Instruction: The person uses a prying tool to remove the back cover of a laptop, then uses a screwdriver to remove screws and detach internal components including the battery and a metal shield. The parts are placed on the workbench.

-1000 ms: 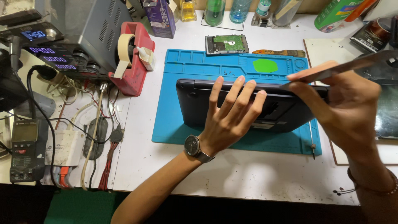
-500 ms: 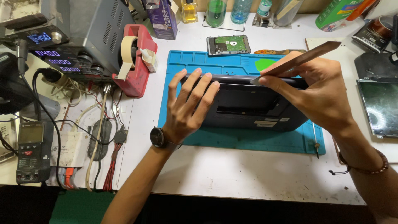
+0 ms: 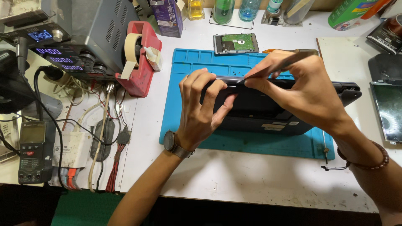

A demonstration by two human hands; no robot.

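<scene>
A black laptop [image 3: 268,111] lies on a blue mat [image 3: 234,138] in the middle of the white counter [image 3: 251,180], its far edge lifted toward the hands. Small pale labels sit on its underside near the front. The left hand [image 3: 203,111] grips the laptop's left end, fingers curled over the upper edge, thumb against the body; a watch [image 3: 171,142] is on that wrist. The right hand [image 3: 301,90] pinches a thin metal tool [image 3: 276,69], its tip set at the laptop's top seam just beside the left fingers; a bead bracelet [image 3: 368,161] circles that wrist.

Beyond the mat lies a bare hard drive [image 3: 234,43] with a green board. A red tape dispenser [image 3: 140,58] stands left of the mat, a purple box [image 3: 167,16] behind it, bottles [image 3: 224,9] along the back edge. Far left, a grey power supply [image 3: 79,37] with lit displays sits above tangled cables [image 3: 96,138] and a multimeter [image 3: 33,150]. A screen panel [image 3: 387,111] lies at the right edge.
</scene>
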